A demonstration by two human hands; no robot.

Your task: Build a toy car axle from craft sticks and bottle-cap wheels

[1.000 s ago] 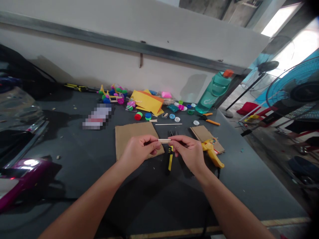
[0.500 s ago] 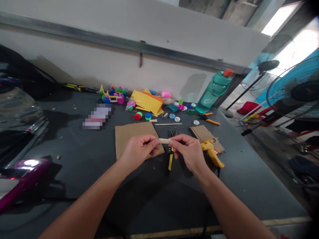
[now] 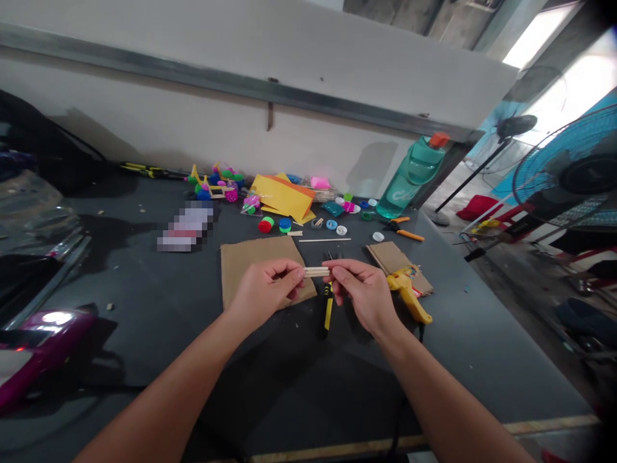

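Short pale wooden sticks [image 3: 315, 272] lie side by side between my two hands, above the table. The thumb and fingers of my left hand [image 3: 272, 286] pinch their left ends. My right hand [image 3: 364, 289] has its thumb and fingertips at the right ends, closed on them. Below my right fingertips lies a black and yellow long-nosed plier [image 3: 328, 312], partly covered by the hand. A square piece of brown cardboard [image 3: 255, 257] is under and behind my left hand.
Right of my right hand, a yellow glue gun [image 3: 409, 299] rests against smaller cardboard [image 3: 393, 257]. Behind are orange-handled cutters [image 3: 407, 230], a thin stick [image 3: 325, 240], bottle caps [image 3: 265, 224], yellow paper [image 3: 284, 196] and a green bottle [image 3: 409, 177]. A purple device [image 3: 53, 341] sits left.
My right index finger has shifted along the sticks and the thumb has drawn back slightly, so more of their right ends shows. The left hand keeps its pinch.
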